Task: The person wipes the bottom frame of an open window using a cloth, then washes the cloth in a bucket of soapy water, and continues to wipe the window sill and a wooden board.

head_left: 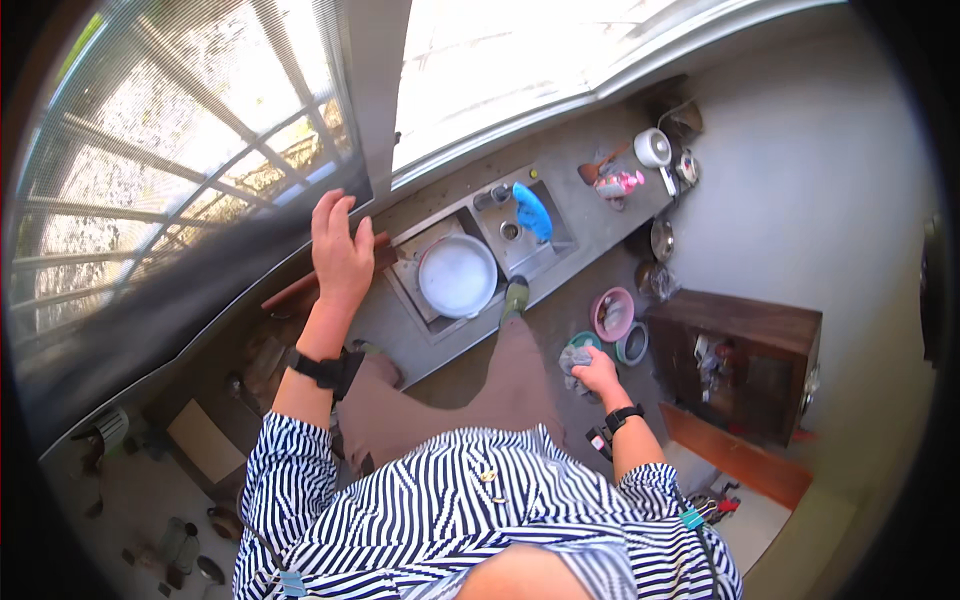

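Observation:
My left hand (342,245) is raised beside the dark lower edge of the screened window (200,160), its fingers stretched out; whether they touch the frame is unclear. Low on the right, my right hand (598,372) is closed round a crumpled grey cloth (577,360). Between my hands, a round white basin (458,275) fills the left bowl of the metal sink (428,318). A blue cloth (532,212) hangs over the tap at the right bowl. One of my feet (515,296) shows at the sink's front edge.
An open bright window pane (500,80) runs behind the counter (590,235). A white pot (653,148) and a pink-labelled bottle (618,184) stand at its right end. Below are a pink basin (612,314), a grey bucket (632,343) and a brown cabinet (740,325) with its door open.

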{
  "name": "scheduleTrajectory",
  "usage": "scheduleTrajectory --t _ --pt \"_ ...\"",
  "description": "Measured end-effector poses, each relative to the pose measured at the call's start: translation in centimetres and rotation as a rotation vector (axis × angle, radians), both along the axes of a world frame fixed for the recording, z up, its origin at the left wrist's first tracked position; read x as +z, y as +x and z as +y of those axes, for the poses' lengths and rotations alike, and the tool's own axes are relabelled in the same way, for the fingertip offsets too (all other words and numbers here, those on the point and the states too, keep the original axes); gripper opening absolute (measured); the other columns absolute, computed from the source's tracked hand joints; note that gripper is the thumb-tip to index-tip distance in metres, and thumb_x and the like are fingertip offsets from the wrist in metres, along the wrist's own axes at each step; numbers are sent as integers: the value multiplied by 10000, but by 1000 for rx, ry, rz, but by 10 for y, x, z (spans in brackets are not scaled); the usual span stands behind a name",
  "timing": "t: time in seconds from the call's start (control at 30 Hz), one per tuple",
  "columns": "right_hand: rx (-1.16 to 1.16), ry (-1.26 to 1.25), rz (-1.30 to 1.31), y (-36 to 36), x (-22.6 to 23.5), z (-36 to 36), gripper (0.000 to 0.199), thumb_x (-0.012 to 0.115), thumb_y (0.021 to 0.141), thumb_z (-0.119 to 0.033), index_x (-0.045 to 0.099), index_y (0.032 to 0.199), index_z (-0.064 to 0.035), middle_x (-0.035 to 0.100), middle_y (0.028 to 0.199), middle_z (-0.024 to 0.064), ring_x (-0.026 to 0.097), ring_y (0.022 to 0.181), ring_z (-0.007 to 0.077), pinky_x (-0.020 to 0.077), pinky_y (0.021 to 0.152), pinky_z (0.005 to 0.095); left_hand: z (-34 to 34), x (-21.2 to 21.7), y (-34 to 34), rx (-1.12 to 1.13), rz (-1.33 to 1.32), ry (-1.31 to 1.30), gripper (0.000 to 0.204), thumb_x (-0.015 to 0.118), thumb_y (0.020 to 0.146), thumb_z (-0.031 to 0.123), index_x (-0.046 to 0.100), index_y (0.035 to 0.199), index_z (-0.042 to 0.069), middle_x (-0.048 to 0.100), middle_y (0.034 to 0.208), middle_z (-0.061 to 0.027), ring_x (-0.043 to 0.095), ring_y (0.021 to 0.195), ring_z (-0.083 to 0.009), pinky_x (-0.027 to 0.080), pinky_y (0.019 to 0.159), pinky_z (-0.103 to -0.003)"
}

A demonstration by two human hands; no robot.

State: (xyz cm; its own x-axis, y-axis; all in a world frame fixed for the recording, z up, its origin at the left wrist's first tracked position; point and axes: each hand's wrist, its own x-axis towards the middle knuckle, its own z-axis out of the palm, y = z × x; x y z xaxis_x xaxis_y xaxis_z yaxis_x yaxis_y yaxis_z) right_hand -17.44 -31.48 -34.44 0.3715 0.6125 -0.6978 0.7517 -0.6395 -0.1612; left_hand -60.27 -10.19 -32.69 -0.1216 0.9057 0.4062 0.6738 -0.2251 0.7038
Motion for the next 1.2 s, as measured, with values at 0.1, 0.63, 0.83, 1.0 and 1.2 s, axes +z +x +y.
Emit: scheduleTrajectory --t 0.1,0.63,0.83,1.0,1.2 --pt "83 78 58 19 -37 34 503 669 613 -235 589 1085 -82 609 1003 202 583 958 344 471 818 392 -7 -9 4 28 15 6 249 588 759 3 527 999 -28 507 1106 -196 497 1028 -357 411 896 -394" --pt "29 257 356 211 -239 251 569 701 650 -272 540 1148 -49 580 1067 209 556 1020 337 444 879 391 5 -137 155 449 321 -300 454 606 767 87 452 1181 -19 384 1262 -194 362 1194 -347 279 1035 -415" --pt "-139 439 418 227 -316 338 458 677 631 -198 583 1047 -32 649 913 148 627 858 252 481 780 348 56 -172 182 151 247 -310 216 570 802 46 546 1008 -13 516 1093 -162 494 1040 -316 388 931 -382" --pt "-190 514 415 232 -408 399 492 681 633 -187 562 1078 -14 637 961 151 612 908 253 471 812 343 93 -265 233 39 323 -194 231 588 767 35 566 991 -15 506 1150 -179 482 1089 -338 383 941 -399" --pt "-232 655 454 271 -481 487 416 662 705 -100 530 1084 6 616 917 84 591 788 166 498 689 312 136 -312 200 165 757 -11 377 587 787 59 527 1155 1 402 1282 -227 378 1201 -386 287 1017 -450"
